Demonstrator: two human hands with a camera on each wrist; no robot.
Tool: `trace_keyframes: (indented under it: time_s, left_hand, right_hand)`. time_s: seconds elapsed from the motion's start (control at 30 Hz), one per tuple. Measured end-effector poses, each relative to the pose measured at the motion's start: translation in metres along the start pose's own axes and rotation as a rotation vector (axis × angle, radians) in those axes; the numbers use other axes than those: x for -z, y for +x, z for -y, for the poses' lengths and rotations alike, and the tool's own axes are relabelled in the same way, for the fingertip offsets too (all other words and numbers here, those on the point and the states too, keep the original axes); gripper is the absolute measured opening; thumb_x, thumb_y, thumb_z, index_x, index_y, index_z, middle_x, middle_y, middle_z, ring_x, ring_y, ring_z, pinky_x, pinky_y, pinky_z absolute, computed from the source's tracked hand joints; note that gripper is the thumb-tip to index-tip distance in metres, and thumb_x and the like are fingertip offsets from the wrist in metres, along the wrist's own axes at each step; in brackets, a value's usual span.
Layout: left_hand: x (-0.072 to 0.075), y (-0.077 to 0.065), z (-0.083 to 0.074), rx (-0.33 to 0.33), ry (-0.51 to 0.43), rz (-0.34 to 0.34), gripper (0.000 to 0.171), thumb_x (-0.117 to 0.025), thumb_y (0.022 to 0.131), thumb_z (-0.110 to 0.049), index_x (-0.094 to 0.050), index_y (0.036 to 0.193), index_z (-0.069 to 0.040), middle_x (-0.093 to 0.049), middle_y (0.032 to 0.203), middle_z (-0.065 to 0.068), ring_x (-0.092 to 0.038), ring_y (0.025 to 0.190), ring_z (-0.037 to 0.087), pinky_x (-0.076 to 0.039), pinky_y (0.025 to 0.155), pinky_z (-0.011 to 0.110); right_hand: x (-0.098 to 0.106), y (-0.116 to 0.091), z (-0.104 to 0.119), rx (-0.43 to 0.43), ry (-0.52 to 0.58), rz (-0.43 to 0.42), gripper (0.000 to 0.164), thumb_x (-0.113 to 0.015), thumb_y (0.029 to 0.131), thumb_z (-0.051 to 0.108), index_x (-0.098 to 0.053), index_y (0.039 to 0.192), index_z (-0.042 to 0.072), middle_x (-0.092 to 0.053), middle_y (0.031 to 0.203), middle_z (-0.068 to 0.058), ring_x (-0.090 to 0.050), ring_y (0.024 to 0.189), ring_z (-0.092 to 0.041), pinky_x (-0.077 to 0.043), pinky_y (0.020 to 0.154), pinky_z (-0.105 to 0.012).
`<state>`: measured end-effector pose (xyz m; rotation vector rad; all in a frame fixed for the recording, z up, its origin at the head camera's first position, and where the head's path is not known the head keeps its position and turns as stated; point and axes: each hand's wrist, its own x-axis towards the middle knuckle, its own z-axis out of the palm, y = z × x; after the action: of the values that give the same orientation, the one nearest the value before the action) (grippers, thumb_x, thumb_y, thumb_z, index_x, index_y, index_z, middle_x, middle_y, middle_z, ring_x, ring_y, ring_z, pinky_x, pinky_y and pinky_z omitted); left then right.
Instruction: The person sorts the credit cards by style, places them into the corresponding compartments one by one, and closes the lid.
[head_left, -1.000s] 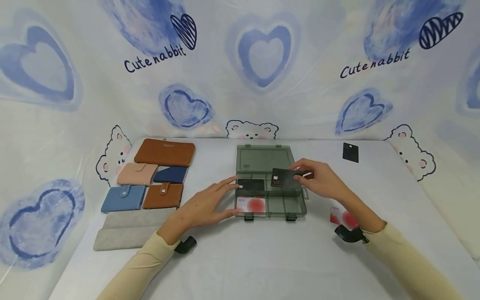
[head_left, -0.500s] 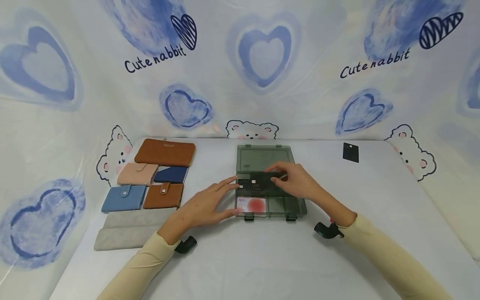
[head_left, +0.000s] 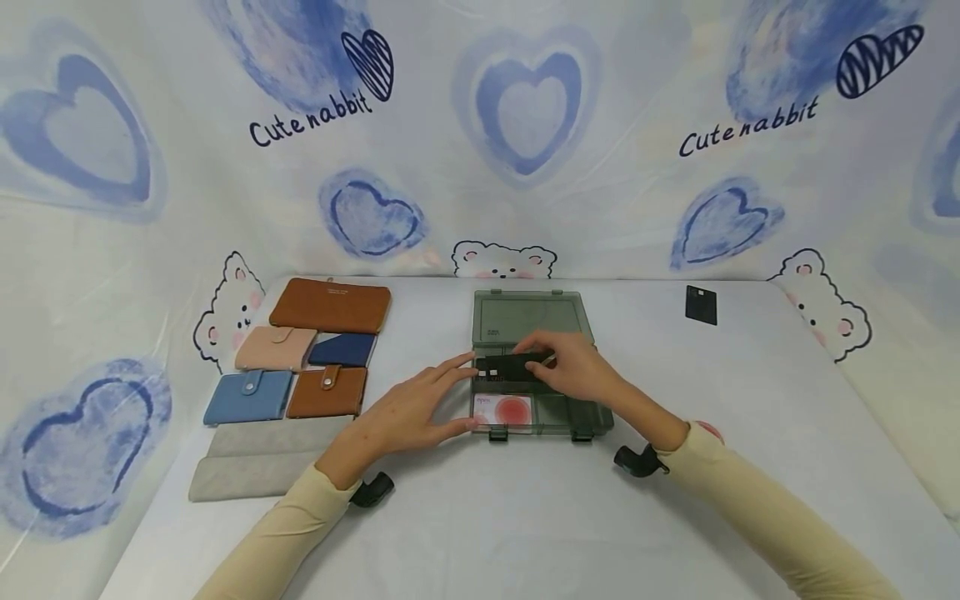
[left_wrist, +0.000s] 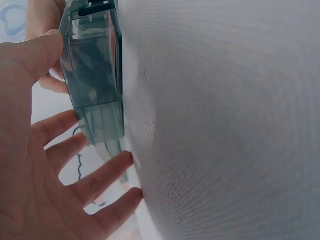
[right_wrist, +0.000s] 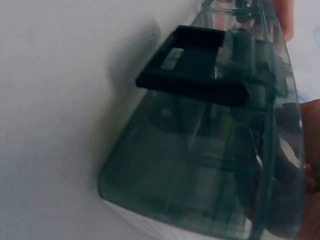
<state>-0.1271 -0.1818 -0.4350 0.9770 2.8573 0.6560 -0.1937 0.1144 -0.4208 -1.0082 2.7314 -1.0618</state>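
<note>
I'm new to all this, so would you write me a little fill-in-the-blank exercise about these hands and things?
1. The person's right hand pinches a thin, rectangular card coloured ____.
2. The person's left hand, fingers spread, touches the ____ side of an open, translucent green plastic box.
3. Directly left of the small brown leather-look wallet with a snap strap lies a similar wallet coloured ____.
4. A loose, rectangular black card lies on the white tabletop, to the ____ of the box.

Missing words: black; left; blue; right.

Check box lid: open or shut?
Open: the lid lies back on the far side; the box is uncovered below the right hand.
</note>
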Motion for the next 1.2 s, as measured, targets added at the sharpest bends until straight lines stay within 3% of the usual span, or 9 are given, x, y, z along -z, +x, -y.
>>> trace_keyframes:
  time_s: [0.23, 0.6, 0.93, 1.07, 1.2]
  left_hand:
    - [0.0, 0.001, 0.0, 0.016, 0.007, 0.013, 0.075, -0.056, 0.094, -0.068, -0.04, 0.155, -0.028, -0.021, 0.168, -0.009, -0.041, 0.144, 0.022, -0.048, 0.103, 0.051]
    - [0.002, 0.001, -0.001, 0.007, 0.005, 0.004, 0.075, -0.059, 0.094, -0.065, -0.041, 0.156, -0.025, -0.022, 0.167, -0.008, -0.043, 0.142, 0.024, -0.049, 0.101, 0.051]
    - [0.002, 0.001, -0.001, 0.004, 0.009, 0.003, 0.076, -0.057, 0.094, -0.067, -0.04, 0.156, -0.026, -0.022, 0.167, -0.007, -0.043, 0.142, 0.026, -0.049, 0.1, 0.053]
    - [0.002, 0.001, -0.001, 0.005, 0.002, 0.007, 0.077, -0.056, 0.094, -0.068, -0.04, 0.156, -0.025, -0.022, 0.167, -0.007, -0.042, 0.143, 0.024, -0.049, 0.101, 0.052]
    - [0.001, 0.001, -0.001, 0.002, -0.008, 0.004, 0.077, -0.055, 0.094, -0.068, -0.04, 0.156, -0.025, -0.023, 0.167, -0.007, -0.043, 0.142, 0.025, -0.049, 0.101, 0.053]
  right_hand:
    - [-0.005, -0.002, 0.002, 0.009, -0.055, 0.031, 0.029, -0.069, 0.096, 0.008, -0.07, 0.123, 0.018, -0.072, 0.118, -0.005, -0.071, 0.092, -0.016, -0.058, 0.076, -0.029]
    - [-0.008, -0.004, 0.013, 0.054, -0.29, -0.001, 0.029, -0.069, 0.098, 0.02, -0.072, 0.127, 0.021, -0.06, 0.115, -0.003, -0.046, 0.057, -0.004, -0.041, 0.048, -0.022]
    - [-0.01, -0.008, 0.012, 0.065, -0.296, -0.004, 0.031, -0.067, 0.099, 0.023, -0.07, 0.129, 0.019, -0.064, 0.123, -0.002, -0.044, 0.052, -0.002, -0.042, 0.05, -0.022]
    - [-0.01, -0.009, 0.011, 0.035, -0.278, 0.021, 0.03, -0.065, 0.101, 0.026, -0.07, 0.129, 0.018, -0.067, 0.127, -0.003, -0.055, 0.061, -0.005, -0.046, 0.055, -0.025]
    - [-0.01, -0.01, 0.009, -0.001, -0.269, 0.054, 0.03, -0.062, 0.102, 0.029, -0.07, 0.129, 0.017, -0.067, 0.13, -0.003, -0.07, 0.094, -0.017, -0.056, 0.073, -0.036]
